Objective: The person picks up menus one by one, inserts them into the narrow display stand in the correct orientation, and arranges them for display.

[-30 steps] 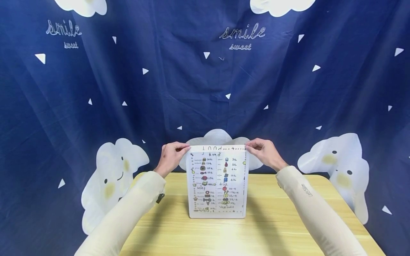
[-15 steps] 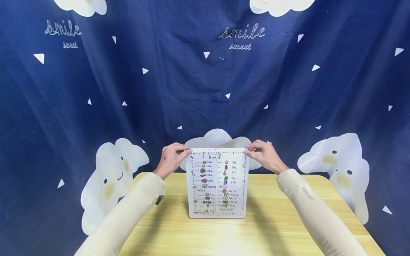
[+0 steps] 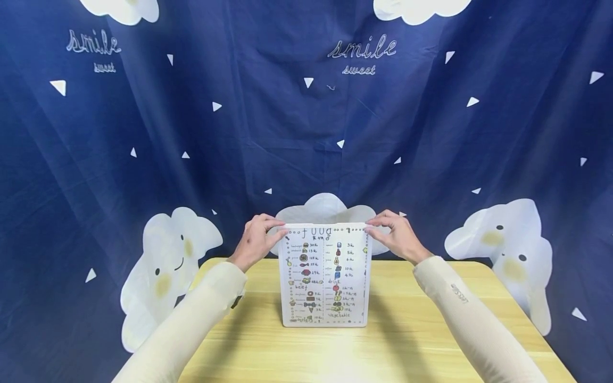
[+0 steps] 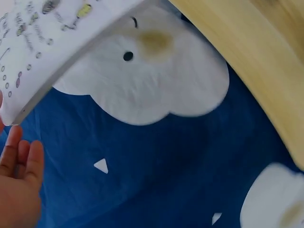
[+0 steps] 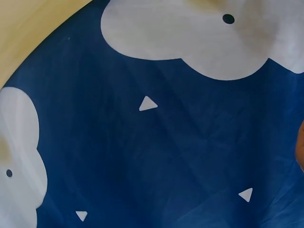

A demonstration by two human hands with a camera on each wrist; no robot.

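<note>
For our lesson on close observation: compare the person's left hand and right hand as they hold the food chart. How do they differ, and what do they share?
The left hand pinches the food chart at its top left corner; the right hand pinches the top right corner. The left hand sits slightly lower in the head view than the right hand. Both pinch the top edge with curled fingers, wear pale sleeves, and keep the chart upright on the wooden table.

Head view: bright, even frontal lighting; sharp centre, slight wide-angle curvature at 3 and 9 o'clock. A soft glare patch lies on the table (image 3: pixel 335 346) at 6 o'clock. Both wrist views are blurred.
</note>
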